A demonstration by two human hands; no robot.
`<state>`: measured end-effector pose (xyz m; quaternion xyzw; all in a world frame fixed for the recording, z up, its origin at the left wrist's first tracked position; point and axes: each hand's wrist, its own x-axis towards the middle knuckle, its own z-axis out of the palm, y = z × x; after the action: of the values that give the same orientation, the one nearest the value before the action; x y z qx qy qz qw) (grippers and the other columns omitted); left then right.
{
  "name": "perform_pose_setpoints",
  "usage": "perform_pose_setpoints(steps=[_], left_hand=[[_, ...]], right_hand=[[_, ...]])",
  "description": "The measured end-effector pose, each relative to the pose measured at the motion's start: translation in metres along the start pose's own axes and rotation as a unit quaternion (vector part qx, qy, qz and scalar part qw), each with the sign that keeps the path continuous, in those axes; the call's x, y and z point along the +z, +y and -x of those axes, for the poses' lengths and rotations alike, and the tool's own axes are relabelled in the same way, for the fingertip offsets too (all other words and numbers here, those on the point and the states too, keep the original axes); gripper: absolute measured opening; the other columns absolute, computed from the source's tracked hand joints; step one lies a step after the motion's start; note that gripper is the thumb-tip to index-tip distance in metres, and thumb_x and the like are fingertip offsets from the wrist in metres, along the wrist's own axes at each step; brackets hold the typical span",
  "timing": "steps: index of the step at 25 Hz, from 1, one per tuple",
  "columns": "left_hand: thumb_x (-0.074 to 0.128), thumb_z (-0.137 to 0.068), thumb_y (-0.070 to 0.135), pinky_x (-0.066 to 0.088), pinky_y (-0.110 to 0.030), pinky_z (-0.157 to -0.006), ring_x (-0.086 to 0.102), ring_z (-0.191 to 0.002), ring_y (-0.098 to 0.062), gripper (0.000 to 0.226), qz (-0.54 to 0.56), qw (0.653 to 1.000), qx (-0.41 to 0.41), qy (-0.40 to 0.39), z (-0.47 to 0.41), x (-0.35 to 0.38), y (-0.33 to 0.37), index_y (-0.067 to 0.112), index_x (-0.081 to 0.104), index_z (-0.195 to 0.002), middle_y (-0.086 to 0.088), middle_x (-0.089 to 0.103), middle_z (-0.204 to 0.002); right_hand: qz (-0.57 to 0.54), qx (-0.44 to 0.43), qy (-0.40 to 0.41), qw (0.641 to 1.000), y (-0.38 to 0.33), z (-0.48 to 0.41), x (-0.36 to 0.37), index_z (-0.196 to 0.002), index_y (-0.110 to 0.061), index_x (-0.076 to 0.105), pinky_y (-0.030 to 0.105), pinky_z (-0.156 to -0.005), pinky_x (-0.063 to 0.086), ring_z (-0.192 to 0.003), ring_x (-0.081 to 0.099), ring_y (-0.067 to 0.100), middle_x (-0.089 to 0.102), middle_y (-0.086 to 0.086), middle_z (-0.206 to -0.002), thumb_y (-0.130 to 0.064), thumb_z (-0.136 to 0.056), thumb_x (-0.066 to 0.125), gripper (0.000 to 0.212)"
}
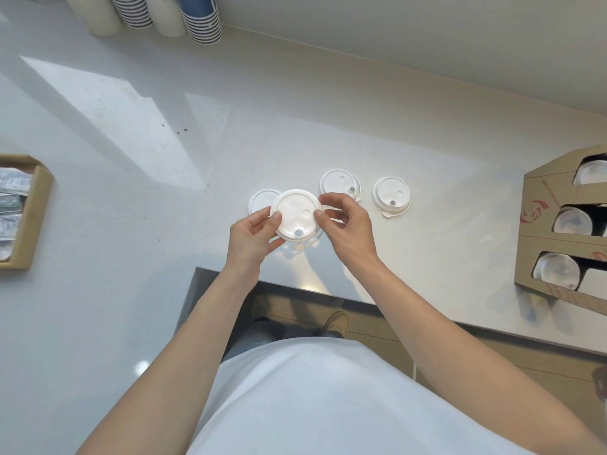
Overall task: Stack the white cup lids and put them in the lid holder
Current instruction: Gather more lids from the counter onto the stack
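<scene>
I hold a white cup lid (294, 211) above the counter, top side up, with a small plug near its front rim. My left hand (254, 236) pinches its left edge and my right hand (345, 224) pinches its right edge. A second lid seems to sit just under it. Three more white lids lie on the counter: one (261, 198) partly hidden behind the held lid, one (338, 182) behind my right fingers, one (391, 195) further right. The cardboard lid holder (538, 205) stands at the right edge with white lids in its slots.
Stacks of paper cups (202, 18) stand at the back left of the white counter (131, 126). A cardboard box of packets (23, 211) sits at the left edge. The counter's front edge runs just below my hands, with the floor and my shoes beneath.
</scene>
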<state>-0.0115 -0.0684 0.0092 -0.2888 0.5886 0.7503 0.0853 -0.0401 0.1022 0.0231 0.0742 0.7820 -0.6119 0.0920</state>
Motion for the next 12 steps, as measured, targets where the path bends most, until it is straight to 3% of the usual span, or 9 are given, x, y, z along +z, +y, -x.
perform_pose_setpoints(steps=[5,9,12], left_hand=[[0.065,-0.097,0.019,0.059,-0.040,-0.094,0.071,-0.112,-0.028,0.042,0.001,0.999,-0.004,0.039,-0.011,-0.037,0.006,0.001,0.062,-0.134,-0.013,0.071,-0.126],[0.064,-0.098,0.019,0.058,-0.042,-0.096,0.070,-0.112,-0.029,0.041,-0.004,0.998,-0.007,0.058,-0.018,-0.063,0.010,0.001,0.062,-0.134,-0.012,0.069,-0.128],[0.063,-0.098,0.018,0.059,-0.040,-0.094,0.069,-0.113,-0.030,0.040,-0.005,0.998,-0.012,0.065,-0.025,-0.076,0.012,0.000,0.062,-0.133,-0.013,0.068,-0.130]], right_hand=[[0.023,0.011,-0.001,1.000,0.002,-0.013,0.027,-0.122,-0.016,0.060,0.007,-0.084,0.047,-0.101,0.063,0.007,0.067,-0.001,-0.117,-0.016,-0.097,0.059,0.025],[0.127,0.020,-0.048,0.991,0.016,-0.026,0.047,-0.135,-0.014,0.052,0.031,-0.104,0.047,-0.118,0.057,0.014,0.060,0.001,-0.131,-0.018,-0.094,0.063,0.042],[0.243,0.012,-0.100,0.965,0.026,-0.039,0.062,-0.145,-0.014,0.041,0.036,-0.112,0.039,-0.133,0.047,0.020,0.048,0.004,-0.147,-0.026,-0.090,0.067,0.062]])
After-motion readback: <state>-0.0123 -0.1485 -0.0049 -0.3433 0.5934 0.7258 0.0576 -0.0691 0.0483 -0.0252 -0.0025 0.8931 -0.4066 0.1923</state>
